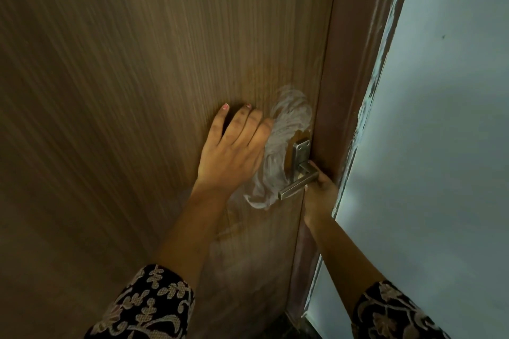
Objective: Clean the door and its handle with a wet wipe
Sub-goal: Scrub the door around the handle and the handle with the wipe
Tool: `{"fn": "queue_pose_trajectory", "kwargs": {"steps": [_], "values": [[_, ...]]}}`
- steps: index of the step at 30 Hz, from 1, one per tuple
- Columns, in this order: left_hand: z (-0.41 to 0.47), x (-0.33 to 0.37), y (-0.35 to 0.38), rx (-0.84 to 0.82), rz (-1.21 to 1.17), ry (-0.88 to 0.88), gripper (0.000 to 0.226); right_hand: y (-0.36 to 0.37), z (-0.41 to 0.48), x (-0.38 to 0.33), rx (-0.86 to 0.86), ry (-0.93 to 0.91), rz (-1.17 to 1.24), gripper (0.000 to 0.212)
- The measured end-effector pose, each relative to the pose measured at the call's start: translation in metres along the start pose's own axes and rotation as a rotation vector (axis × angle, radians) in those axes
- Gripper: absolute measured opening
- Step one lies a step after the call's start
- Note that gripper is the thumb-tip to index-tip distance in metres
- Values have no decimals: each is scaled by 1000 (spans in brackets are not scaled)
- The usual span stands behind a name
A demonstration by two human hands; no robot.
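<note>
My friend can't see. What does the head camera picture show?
A left hand presses a blurred white wet wipe against a brown wooden door beside its metal handle. The right hand grips the handle's far end, next to a pale wall.

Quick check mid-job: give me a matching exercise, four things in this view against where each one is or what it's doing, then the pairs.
Things:
1. left hand
2. right hand
3. wet wipe
4. door handle

States:
A. metal lever, near the door's right edge
B. flat on the door, fingers spread
C. under the lever, by the door's edge
D. white, blurred, between hand and lever

Pairs: 1-B, 2-C, 3-D, 4-A
</note>
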State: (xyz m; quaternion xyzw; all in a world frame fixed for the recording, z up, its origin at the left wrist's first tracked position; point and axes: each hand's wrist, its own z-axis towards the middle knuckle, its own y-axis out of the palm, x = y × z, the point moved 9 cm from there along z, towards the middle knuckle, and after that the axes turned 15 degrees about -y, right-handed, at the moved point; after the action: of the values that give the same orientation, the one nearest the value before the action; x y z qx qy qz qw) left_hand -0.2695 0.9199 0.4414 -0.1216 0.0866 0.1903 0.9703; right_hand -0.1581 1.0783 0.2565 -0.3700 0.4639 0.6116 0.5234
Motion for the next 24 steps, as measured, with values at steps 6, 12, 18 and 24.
{"fn": "queue_pose_trajectory", "kwargs": {"steps": [6,12,18,24], "values": [[-1,1,0,8,-7,0,26,-5,-16,10,168,51,-35,14],[1,0,-2,13,-12,-8,26,9,-21,25,181,264,257,18],[0,0,-2,22,-19,-7,25,13,-26,30,283,244,311,17],[-1,0,-1,28,-21,-6,24,15,-22,35,233,157,266,16]]}}
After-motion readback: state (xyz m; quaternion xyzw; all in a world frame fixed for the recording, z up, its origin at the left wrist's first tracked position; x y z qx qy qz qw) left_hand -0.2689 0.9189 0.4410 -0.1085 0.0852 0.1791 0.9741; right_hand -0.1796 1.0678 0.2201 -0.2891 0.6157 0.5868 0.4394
